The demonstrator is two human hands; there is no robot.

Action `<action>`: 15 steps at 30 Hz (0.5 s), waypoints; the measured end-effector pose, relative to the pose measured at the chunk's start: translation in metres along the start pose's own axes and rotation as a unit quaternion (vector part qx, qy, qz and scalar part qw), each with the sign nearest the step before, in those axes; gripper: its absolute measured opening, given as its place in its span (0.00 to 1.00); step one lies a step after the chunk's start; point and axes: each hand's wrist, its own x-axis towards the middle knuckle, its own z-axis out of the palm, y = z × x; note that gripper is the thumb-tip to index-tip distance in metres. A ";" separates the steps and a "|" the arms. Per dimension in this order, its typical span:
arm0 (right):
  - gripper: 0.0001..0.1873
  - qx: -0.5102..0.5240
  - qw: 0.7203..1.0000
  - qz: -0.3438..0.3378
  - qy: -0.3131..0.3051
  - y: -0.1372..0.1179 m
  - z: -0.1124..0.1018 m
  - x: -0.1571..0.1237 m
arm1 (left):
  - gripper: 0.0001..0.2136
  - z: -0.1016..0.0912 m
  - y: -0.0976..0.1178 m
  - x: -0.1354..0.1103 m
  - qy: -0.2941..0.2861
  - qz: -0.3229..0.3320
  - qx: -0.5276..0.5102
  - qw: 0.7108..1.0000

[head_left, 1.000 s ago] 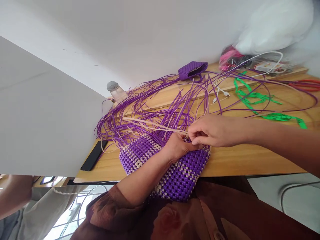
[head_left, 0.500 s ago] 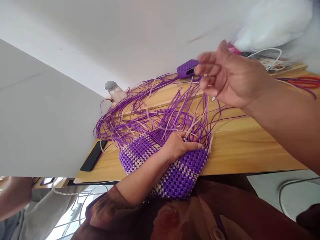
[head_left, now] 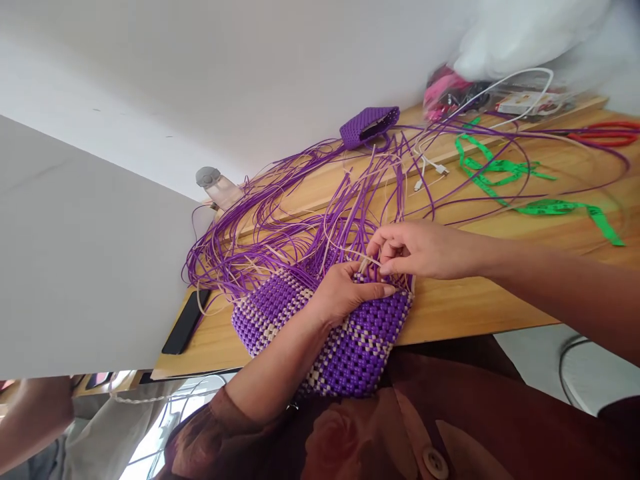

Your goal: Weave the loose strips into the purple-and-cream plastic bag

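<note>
A woven purple and cream piece (head_left: 345, 347) lies at the near edge of the wooden table (head_left: 480, 303), hanging partly over it. My left hand (head_left: 350, 290) lies on top of the weave near its upper edge, fingers curled and pressing it down. My right hand (head_left: 420, 250) is right beside it, thumb and fingers pinched on a thin cream strand (head_left: 367, 260) at that edge. Many loose purple strands (head_left: 280, 220) spread from the weave across the table.
A black phone (head_left: 186, 321) lies at the table's left end, a small bottle (head_left: 217, 187) behind it. Farther back are a purple woven pouch (head_left: 369, 125), a white cable (head_left: 430, 167), a green tape measure (head_left: 525, 193), red scissors (head_left: 607, 133). Another person's arm (head_left: 30, 413) shows bottom left.
Half a second ago my right hand was raised high above the table, drawing a strand out. It has come back down to the weave's edge. My left hand has stayed on the weave.
</note>
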 end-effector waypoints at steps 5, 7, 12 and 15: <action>0.11 -0.028 1.000 0.012 -0.004 -0.001 0.001 0.000 | 0.18 0.002 0.000 0.000 0.010 -0.025 -0.041 0.999; 0.11 -0.054 0.998 0.020 0.017 -0.003 0.002 -0.001 | 0.17 0.002 0.000 0.000 0.012 -0.032 -0.048 0.998; 0.06 -0.124 0.991 0.006 0.042 -0.009 0.002 -0.006 | 0.16 0.002 0.000 0.000 0.005 -0.017 -0.032 0.999; 0.04 -0.160 0.985 -0.049 0.050 -0.010 0.004 -0.007 | 0.16 0.003 0.000 0.000 0.011 -0.011 -0.021 1.000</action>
